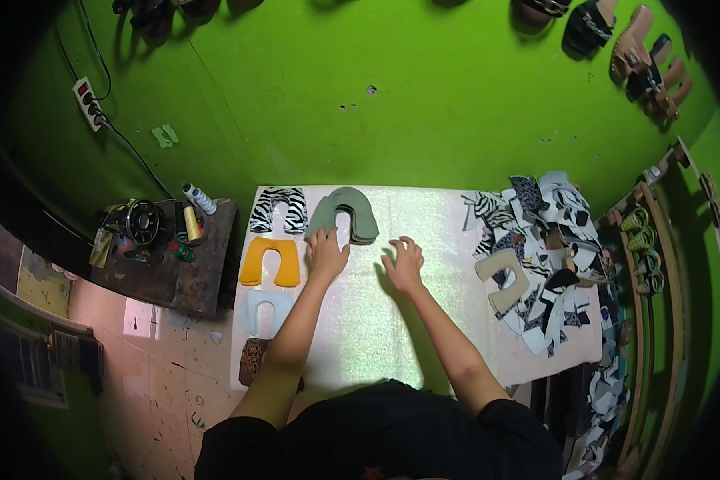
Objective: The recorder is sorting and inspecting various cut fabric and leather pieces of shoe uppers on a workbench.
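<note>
A stack of olive-green U-shaped pieces [354, 202] lies near the back of the table, its opening toward me. My left hand [326, 252] touches the near end of its left leg, fingers stretched out. To the right of the stack, my right hand [406, 260] hovers over the table, fingers apart and holding nothing. Along the left edge lie more U-shaped pieces: zebra-striped ones [278, 202] at the back, then yellow ones [252, 260], then pale blue-grey ones [258, 302]. Leopard-print pieces [253, 360] sit nearest me, partly hidden by my left forearm.
A heap of fabric scraps [552, 248] covers the right end of the table [432, 352], with a beige U-shaped piece [504, 280] at its near-left side. On the left, a dark side table holds a sewing machine [142, 222] and thread cones [200, 198]. Sandals [648, 68] hang on the green wall.
</note>
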The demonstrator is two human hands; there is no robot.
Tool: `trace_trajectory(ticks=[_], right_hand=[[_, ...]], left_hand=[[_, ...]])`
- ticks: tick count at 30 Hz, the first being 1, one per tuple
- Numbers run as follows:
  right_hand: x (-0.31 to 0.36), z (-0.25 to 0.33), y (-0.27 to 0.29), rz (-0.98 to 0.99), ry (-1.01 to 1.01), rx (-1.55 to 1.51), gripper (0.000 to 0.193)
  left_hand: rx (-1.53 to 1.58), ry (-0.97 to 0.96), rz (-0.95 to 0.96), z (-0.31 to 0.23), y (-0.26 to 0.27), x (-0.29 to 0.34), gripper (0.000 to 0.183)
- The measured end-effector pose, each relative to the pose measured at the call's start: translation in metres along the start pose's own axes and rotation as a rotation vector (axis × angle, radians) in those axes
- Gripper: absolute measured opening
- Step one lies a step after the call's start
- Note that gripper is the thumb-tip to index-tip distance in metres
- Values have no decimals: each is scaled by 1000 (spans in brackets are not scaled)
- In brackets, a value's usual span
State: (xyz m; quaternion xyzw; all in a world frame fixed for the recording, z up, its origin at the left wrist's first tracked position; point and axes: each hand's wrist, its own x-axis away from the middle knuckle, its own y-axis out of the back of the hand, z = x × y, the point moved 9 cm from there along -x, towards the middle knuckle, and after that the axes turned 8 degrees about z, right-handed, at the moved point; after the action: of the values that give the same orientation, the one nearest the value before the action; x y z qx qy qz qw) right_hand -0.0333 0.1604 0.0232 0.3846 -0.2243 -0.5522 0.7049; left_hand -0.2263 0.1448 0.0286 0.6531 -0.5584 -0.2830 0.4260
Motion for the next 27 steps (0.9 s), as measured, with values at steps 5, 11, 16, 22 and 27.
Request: trace_trajectory(ticks=[5,11,16,22,27], right_hand=[[71,-87,39,-64,-299,-2,42],[141,-148,107,-169,-510,117,42],[179,-188,145,-230,-585,203,42],[196,-201,154,-61,-405,269,35],[204,-214,189,-177,-310,183,22]], left_hand=[[15,-128,112,-64,-38,42,48],[30,-280,331,-139,-119,99,43],[93,-410,423,-209,-160,126,39],[161,-528,456,-285,-201,128,36],[200,-654,397,-332,-236,119,36]])
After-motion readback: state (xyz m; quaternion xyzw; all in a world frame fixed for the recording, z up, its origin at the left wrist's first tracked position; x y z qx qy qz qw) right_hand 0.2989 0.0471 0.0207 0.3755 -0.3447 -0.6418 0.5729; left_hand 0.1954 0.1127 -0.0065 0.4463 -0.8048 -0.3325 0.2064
